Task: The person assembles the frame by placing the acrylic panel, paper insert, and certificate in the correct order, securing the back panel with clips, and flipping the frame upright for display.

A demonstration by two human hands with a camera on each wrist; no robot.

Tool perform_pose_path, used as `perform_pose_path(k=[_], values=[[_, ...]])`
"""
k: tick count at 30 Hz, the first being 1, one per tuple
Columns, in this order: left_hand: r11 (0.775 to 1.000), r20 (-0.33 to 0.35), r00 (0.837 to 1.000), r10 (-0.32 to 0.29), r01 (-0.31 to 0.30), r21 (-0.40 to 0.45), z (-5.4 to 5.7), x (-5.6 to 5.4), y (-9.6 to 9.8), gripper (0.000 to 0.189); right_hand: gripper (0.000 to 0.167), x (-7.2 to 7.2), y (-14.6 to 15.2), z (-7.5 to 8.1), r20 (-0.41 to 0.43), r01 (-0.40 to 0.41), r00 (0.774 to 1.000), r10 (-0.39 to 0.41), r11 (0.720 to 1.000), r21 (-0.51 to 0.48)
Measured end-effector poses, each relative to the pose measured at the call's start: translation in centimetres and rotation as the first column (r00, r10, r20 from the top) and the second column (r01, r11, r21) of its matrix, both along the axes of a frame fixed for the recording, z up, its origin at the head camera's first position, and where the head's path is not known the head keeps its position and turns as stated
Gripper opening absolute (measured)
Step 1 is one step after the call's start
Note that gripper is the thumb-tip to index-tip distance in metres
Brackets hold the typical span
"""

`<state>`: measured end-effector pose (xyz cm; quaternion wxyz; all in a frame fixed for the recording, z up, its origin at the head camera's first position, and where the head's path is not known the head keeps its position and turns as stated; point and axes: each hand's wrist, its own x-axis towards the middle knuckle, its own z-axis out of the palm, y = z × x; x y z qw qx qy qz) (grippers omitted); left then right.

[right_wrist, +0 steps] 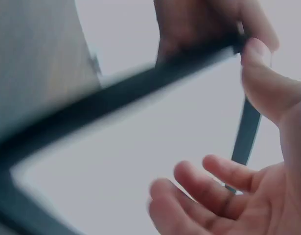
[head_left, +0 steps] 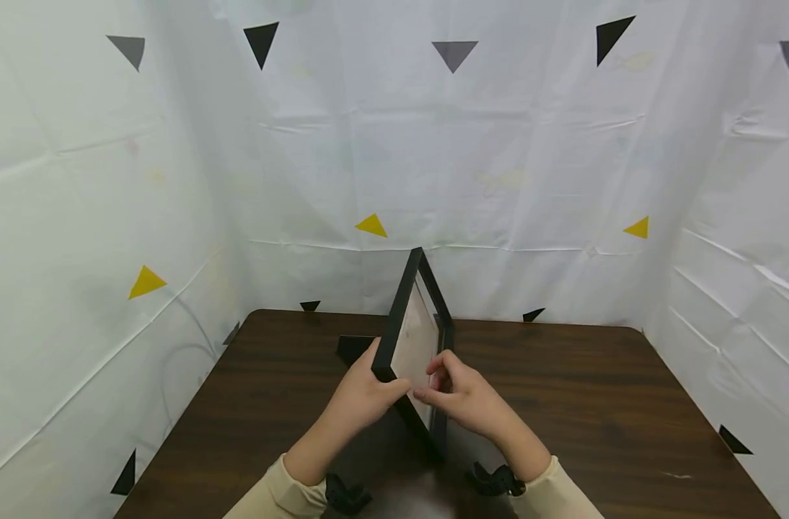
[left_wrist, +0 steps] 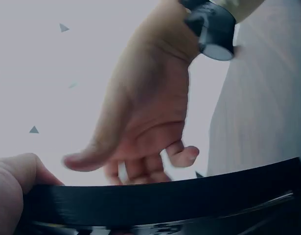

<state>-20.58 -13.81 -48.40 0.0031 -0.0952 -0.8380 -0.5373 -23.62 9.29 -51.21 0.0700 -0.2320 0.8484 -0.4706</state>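
A black picture frame [head_left: 401, 310] stands tilted on edge above the table, its pale inner panel [head_left: 415, 339] facing right. My left hand [head_left: 362, 393] grips the frame's near side, thumb over the edge and the other fingers mostly hidden behind it. Just right of the panel is my right hand [head_left: 462, 396], its fingers loosely bent and holding nothing visible. In the right wrist view, the right hand's fingers [right_wrist: 204, 191] spread before the pale panel, with the thumb near a frame corner; whether it touches is unclear. The frame's dark side [left_wrist: 165, 200] crosses the left wrist view.
A black flat piece [head_left: 352, 347] shows behind the left hand; whether it belongs to the frame is unclear. Below lies a dark wooden table [head_left: 563, 404]. White sheeting [head_left: 498, 158] with black, grey and yellow triangles surrounds its back and sides. Black straps [head_left: 495, 479] circle both wrists.
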Motion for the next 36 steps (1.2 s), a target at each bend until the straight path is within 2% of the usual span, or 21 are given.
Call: perform_pose_path(k=[2,3,6,8,10,13,17,20,22,25,28,31,33,36], values=[[1.0,0.02,0.999,-0.03,0.03,-0.002,0.0,-0.4,-0.6,0.061,0.046,-1.1,1.1,-0.5,-0.007,0.126,0.992,-0.126,0.992,-0.007],[0.999,0.026,0.998,-0.049,0.049,-0.005,0.1,-0.5,-0.9,0.065,0.047,-1.6,1.7,-0.8,-0.013,0.197,0.98,-0.198,0.98,-0.006],[0.994,0.044,0.993,-0.105,0.106,-0.021,0.2,-0.9,-1.9,0.072,0.048,-3.2,3.8,-1.9,-0.029,0.374,0.927,-0.374,0.928,-0.01],[0.988,0.048,0.988,-0.147,0.149,-0.038,0.3,-1.0,-2.5,0.073,0.047,-4.1,5.2,-2.7,-0.021,0.445,0.895,-0.445,0.896,-0.011],[0.98,0.053,0.98,-0.191,0.193,-0.045,0.5,-1.2,-3.0,0.071,0.05,-4.8,6.5,-3.5,0.004,0.476,0.879,-0.476,0.879,-0.027],[0.96,0.089,0.957,-0.276,0.279,-0.023,0.7,-1.4,-3.9,0.072,0.059,-5.8,7.9,-4.6,0.072,0.473,0.881,-0.467,0.877,-0.091],[0.919,0.131,0.91,-0.393,0.395,0.01,1.0,-2.0,-5.7,0.073,0.077,-6.8,8.9,-5.7,0.16,0.427,0.903,-0.399,0.874,-0.232],[0.9,0.137,0.893,-0.429,0.435,-0.013,1.1,-2.6,-7.5,0.068,0.085,-7.2,9.4,-6.3,0.191,0.39,0.918,-0.348,0.88,-0.272],[0.9,0.141,0.895,-0.423,0.433,-0.054,1.1,-2.8,-8.7,0.064,0.082,-7.3,9.6,-6.7,0.19,0.363,0.928,-0.321,0.895,-0.259],[0.899,0.152,0.896,-0.417,0.431,-0.077,0.9,-3.0,-9.8,0.061,0.067,-7.5,9.8,-7.2,0.189,0.32,0.942,-0.278,0.914,-0.249],[0.898,0.15,0.895,-0.419,0.434,-0.079,0.7,-3.2,-10.3,0.058,0.053,-7.5,9.9,-7.5,0.209,0.313,0.942,-0.262,0.909,-0.275],[0.895,0.151,0.887,-0.436,0.445,-0.03,0.5,-3.5,-10.4,0.046,0.052,-7.4,10.0,-7.5,0.247,0.332,0.933,-0.262,0.891,-0.31],[0.913,0.173,0.9,-0.399,0.408,-0.017,0.4,-3.7,-10.6,0.034,0.054,-7.5,10.2,-7.5,0.273,0.339,0.928,-0.254,0.88,-0.334],[0.939,0.174,0.928,-0.33,0.341,-0.037,0.1,-4.1,-10.7,0.036,0.055,-7.6,10.5,-7.5,0.292,0.365,0.917,-0.271,0.867,-0.339]])
